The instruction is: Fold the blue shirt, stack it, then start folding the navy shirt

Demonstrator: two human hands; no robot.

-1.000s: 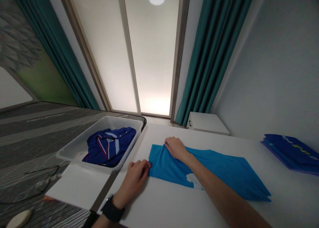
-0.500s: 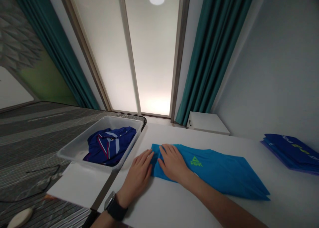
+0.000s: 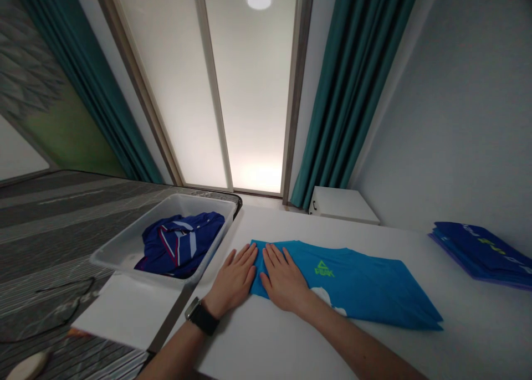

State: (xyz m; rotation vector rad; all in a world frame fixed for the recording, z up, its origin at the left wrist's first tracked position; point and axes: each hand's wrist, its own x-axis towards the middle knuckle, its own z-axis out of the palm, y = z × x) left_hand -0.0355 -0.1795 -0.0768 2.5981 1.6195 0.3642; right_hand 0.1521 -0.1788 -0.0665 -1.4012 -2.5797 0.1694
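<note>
Now a bright blue T-shirt (image 3: 357,291) is seen lying folded flat on a white desk (image 3: 477,335), near the desk's near-left edge, with a green PEAK logo (image 3: 324,269) printed on its upper face. The left hand (image 3: 233,277) is held open and palm-down, its fingertips (image 3: 252,252) set against the shirt's left end. The right hand (image 3: 285,277) is spread flat on the fabric just beside it. Nothing is gripped by either hand. A black wristwatch (image 3: 201,317) is worn on the left wrist.

At 10 o'clock from the shirt, a translucent plastic tray (image 3: 203,198) is placed, and a crumpled navy shirt with white and red stripes (image 3: 178,247) is held in it. At 2 o'clock, a stack of folded navy garments (image 3: 477,247) is laid on the desk. At 12 o'clock, a white cabinet (image 3: 343,205) stands against the wall.
</note>
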